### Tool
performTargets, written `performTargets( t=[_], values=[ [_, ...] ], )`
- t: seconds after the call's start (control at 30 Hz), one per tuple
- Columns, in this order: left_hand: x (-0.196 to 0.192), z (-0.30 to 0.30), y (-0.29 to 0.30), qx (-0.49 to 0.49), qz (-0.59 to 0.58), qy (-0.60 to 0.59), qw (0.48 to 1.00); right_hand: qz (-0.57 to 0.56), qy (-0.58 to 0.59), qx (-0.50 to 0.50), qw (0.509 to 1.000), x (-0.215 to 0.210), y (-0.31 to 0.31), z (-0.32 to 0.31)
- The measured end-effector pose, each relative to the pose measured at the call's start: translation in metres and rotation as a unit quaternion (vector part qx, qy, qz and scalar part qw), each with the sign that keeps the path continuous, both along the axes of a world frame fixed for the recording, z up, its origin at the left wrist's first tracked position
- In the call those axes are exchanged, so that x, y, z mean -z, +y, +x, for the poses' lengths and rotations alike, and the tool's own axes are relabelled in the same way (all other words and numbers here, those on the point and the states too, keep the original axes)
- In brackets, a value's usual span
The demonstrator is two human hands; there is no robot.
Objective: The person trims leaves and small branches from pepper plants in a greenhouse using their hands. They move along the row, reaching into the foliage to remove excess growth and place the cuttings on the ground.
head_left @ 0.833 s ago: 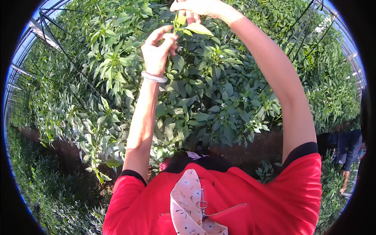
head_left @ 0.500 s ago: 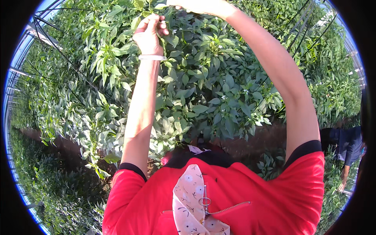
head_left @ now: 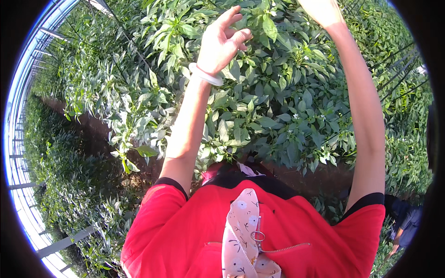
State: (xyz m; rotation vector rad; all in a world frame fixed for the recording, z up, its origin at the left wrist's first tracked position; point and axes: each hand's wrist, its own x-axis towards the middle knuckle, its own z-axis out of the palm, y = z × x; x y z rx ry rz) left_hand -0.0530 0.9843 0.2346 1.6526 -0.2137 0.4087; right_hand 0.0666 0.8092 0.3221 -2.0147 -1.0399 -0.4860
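Observation:
My left hand [head_left: 222,44], with a pale bangle [head_left: 205,74] round the wrist, is raised over the leafy green plants [head_left: 273,92] at the upper middle. Its fingers are loosely bent and apart, with nothing visible between them. Beyond its fingertips are bright young shoots and a broad light-green leaf [head_left: 269,28]. Farther right, my right hand [head_left: 324,13] reaches to the top edge of the picture. The frame cuts off its fingers, so their grip is hidden. Small white flowers [head_left: 296,116] dot the foliage below it.
Dark strings or wires [head_left: 401,67] slant through the plants on the right. Bare brown soil [head_left: 320,178] shows between the rows. A grey metal bar [head_left: 69,242] crosses the lower left. At the lower right a person in dark clothing [head_left: 408,224] reaches down among plants.
My left hand has let go of the stem tip and moved right, its fingers spreading. My right hand has also shifted right, toward the top edge. The view has turned.

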Motion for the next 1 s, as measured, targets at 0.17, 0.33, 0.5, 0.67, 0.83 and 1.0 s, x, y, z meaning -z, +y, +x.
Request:
performTargets(
  t=[0.17,0.33,0.5,0.67,0.83,1.0],
  values=[
    [0.009,-0.129,0.056,-0.162,-0.121,-0.005,0.979,0.154,0.027,0.069,0.985,0.026,-0.058,-0.076],
    [0.082,-0.209,0.098,-0.370,-0.162,0.098,0.910,-0.092,0.315,0.043,0.944,0.103,-0.025,-0.117],
    [0.095,-0.243,0.081,-0.338,-0.171,0.131,0.916,0.061,0.537,0.018,0.841,0.159,0.008,-0.089],
    [0.105,-0.222,0.090,-0.215,-0.146,0.133,0.957,0.268,0.461,0.005,0.846,0.156,0.049,-0.079],
    [0.096,-0.196,0.150,-0.241,-0.052,0.048,0.968,0.237,0.333,-0.020,0.913,0.144,0.065,-0.109],
    [0.087,-0.190,0.206,-0.187,-0.125,0.027,0.974,0.330,0.319,0.128,0.879,0.162,0.044,-0.164]
  ],
)
